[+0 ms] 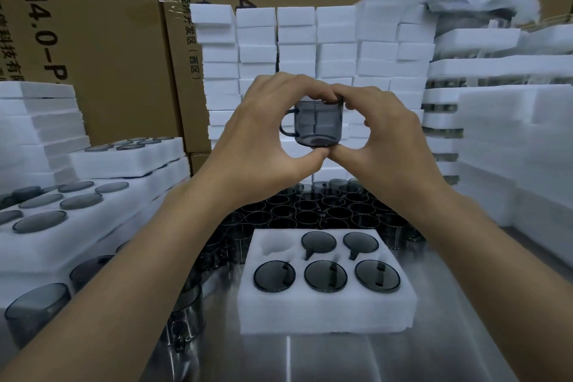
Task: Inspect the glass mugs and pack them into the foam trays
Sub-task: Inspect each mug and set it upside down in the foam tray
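At the far left, filled foam trays (124, 217) are stacked in steps, with smoky grey mugs seated in their pockets. A few more mugs (37, 310) are seen at their near edge. Behind them, brown printed cartons (108, 40) are piled to the top of the view.

In the middle, a smoky glass mug (317, 124) is held up in front of a wall of white foam blocks (310, 46), well above the counter (465, 344). It is kept roughly upright, with its handle turned to the left. The grip of the left hand (263, 139) is clamped on the mug, the thumb set under the base and the fingers curled over the rim. The grip of the right hand (390, 139) is clamped on it likewise from the other side, and the two thumb tips are seen touching beneath the glass.

Below the hands, a crowd of loose mugs (310, 208) is gathered on the steel counter. Just in front of it, a six-pocket foam tray (325, 313) is laid flat. Five of its pockets are filled with mugs, and the rear left pocket (276, 243) is left open.

To the right, further stacks of foam trays (511, 149) are piled, with glass dimly seen between some layers.
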A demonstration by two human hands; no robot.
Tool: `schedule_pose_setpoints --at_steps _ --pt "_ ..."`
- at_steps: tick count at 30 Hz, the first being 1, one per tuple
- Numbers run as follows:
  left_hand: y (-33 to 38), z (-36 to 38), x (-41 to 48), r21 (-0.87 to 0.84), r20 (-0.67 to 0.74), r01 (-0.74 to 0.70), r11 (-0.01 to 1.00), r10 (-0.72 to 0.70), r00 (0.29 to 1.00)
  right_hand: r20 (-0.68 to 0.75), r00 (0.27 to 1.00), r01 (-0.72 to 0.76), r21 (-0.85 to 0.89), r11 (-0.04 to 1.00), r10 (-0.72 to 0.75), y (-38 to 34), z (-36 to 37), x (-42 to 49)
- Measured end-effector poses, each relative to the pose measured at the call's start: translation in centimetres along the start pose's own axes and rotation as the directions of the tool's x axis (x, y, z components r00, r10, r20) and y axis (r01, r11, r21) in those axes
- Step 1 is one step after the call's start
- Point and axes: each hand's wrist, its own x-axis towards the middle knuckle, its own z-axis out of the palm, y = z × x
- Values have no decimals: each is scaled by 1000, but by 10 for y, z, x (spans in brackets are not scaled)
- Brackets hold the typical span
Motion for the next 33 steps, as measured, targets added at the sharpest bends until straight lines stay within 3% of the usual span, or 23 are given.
schedule_pose_setpoints --at_steps 4,10,13,17,20,24,27,33 --pt "8 -1 1 -169 22 58 984 -55 998 17 1000 -13 33 999 13 -1 -3 1" --pt "5 -8 5 -377 145 337 863 -305 941 53 998 -40 47 998 37 -1 -5 0" --pt "-5 -11 3 -286 303 503 815 -421 855 150 987 -63 -2 998 62 4 -2 -2" --pt "-22 0 -6 59 476 544 837 -503 722 411 896 -143 -89 986 167 22 10 -13" --pt "-34 16 -18 290 554 537 792 -597 580 438 859 -227 -138 964 266 43 22 -30" --pt "-49 28 -34 428 574 553 715 -687 445 430 842 -319 -93 943 327 62 37 -55" --pt "-57 29 -38 437 603 554 708 -688 404 434 845 -307 -85 948 312 61 49 -68" --pt "-63 31 -41 385 643 566 729 -651 402 464 827 -289 -134 948 318 61 56 -74"
